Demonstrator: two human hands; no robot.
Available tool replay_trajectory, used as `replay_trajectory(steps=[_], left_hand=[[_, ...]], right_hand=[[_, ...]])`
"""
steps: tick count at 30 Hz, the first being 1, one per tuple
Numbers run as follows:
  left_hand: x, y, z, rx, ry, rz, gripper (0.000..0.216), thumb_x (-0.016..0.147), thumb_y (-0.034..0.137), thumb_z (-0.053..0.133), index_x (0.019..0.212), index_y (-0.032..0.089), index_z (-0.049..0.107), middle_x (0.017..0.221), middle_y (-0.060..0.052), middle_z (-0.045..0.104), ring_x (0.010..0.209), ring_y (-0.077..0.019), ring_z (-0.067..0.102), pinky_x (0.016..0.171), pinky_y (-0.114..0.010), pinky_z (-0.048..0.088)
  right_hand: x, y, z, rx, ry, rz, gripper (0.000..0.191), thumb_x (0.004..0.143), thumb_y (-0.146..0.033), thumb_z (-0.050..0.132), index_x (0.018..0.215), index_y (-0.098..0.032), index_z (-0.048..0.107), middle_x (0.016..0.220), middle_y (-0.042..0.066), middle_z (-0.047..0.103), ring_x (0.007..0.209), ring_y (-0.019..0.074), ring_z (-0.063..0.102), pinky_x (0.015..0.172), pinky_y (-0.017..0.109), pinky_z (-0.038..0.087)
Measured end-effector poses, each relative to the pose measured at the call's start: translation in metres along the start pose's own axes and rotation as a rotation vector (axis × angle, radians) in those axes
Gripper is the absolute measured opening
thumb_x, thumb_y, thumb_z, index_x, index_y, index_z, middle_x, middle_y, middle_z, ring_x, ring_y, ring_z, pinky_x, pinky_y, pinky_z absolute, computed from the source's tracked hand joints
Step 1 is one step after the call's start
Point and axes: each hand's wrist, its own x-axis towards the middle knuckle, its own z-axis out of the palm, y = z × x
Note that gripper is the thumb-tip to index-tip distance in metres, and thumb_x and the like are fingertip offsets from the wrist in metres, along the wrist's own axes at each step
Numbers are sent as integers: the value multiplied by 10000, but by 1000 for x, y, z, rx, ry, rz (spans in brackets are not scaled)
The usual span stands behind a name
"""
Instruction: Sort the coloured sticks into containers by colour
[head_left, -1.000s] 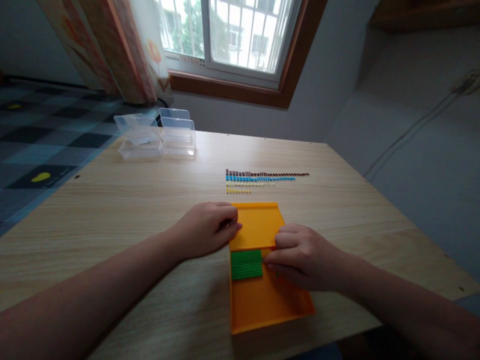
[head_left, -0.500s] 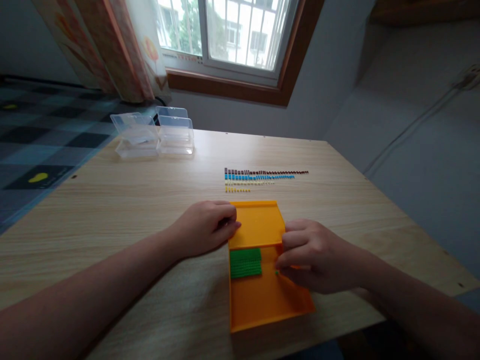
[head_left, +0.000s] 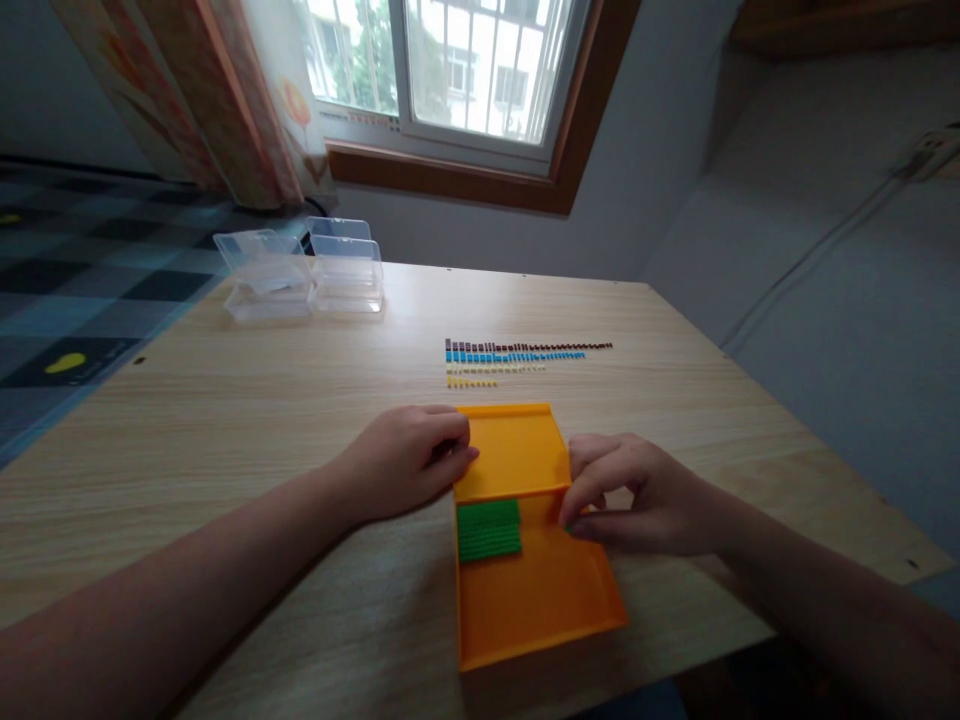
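Daylight from a barred window is falling across your pale wooden table. In the head view, one orange box is standing open before you, its one lid folding back at the far side. Your left hand is curling at the lid's left edge; whether it is gripping, the view is not showing. Your right hand is pinching one tiny green piece between thumb and forefinger, at the box's right side. That piece is probably feeling light, hard and rather slippery, so its sides are likely offering the best hold, fingertips only. One green block of packed pieces is lying in the box's far left corner, too fine for counting. Beyond the lid, four rows are running side by side: one dark brown row, one blue row, one pale row and one yellow row. Farther left, clear boxes are showing at least three raised lids.
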Motion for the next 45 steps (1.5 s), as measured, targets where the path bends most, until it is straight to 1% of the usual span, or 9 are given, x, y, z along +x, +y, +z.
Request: replay_trajectory(steps=[6,10,12,16,19,22,32,39,45], left_hand=[[-1,-1,0,3,-15,-18,244,943,262,530,709,195,544,699,-2,585,584,-137,499,553,-253,337],[0,-1,0,2,-20,-22,252,946,271,524,707,196,547,702,-6,589,587,-141,504,551,-257,340],[0,-1,0,2,-23,-23,257,946,277,525,704,195,545,700,-7,590,586,-142,503,549,-258,338],[0,-2,1,2,-19,-18,258,947,276,522,704,194,548,697,-6,587,582,-137,502,549,-256,331],[0,-1,1,7,-13,-13,252,945,277,528,709,192,555,700,-5,589,585,-136,500,552,-255,330],[0,-1,1,10,-11,-10,245,941,278,534,714,190,561,698,-5,589,584,-135,494,553,-253,327],[-1,-2,1,14,-9,-4,254,942,278,538,706,186,562,695,-5,586,589,-134,495,557,-253,328],[-1,-2,1,13,-10,-4,244,938,276,533,712,187,558,696,0,583,589,-133,492,557,-251,325],[-1,-2,2,8,-5,4,247,945,277,537,715,188,562,702,0,585,589,-131,493,556,-252,322]], right_hand=[[1,4,-1,429,133,154,295,867,-444,814,794,-164,754,699,-2,585,675,123,534,607,263,423],[1,5,0,513,175,194,378,818,-522,835,742,-169,721,676,-19,555,665,123,527,613,266,436],[1,2,1,400,160,169,322,858,-476,811,781,-171,741,695,-6,583,673,127,537,615,268,435],[0,-4,8,-72,53,47,118,945,-260,716,883,-180,775,775,35,658,727,139,562,684,290,440],[-1,-3,17,-346,-16,-2,152,967,-208,646,863,-191,756,784,35,672,761,152,562,713,300,427],[-1,-1,21,-484,-57,-9,205,998,-244,603,858,-199,747,774,28,671,736,156,541,695,311,399],[1,-4,17,-521,-105,48,183,988,-240,611,905,-211,771,780,25,665,734,160,538,680,302,381],[-1,-6,10,-536,-143,-4,175,958,-205,609,907,-223,776,783,26,650,736,162,529,690,310,360],[-3,-3,18,-553,-145,-35,181,983,-233,594,943,-236,770,777,16,640,712,161,497,676,323,337]])
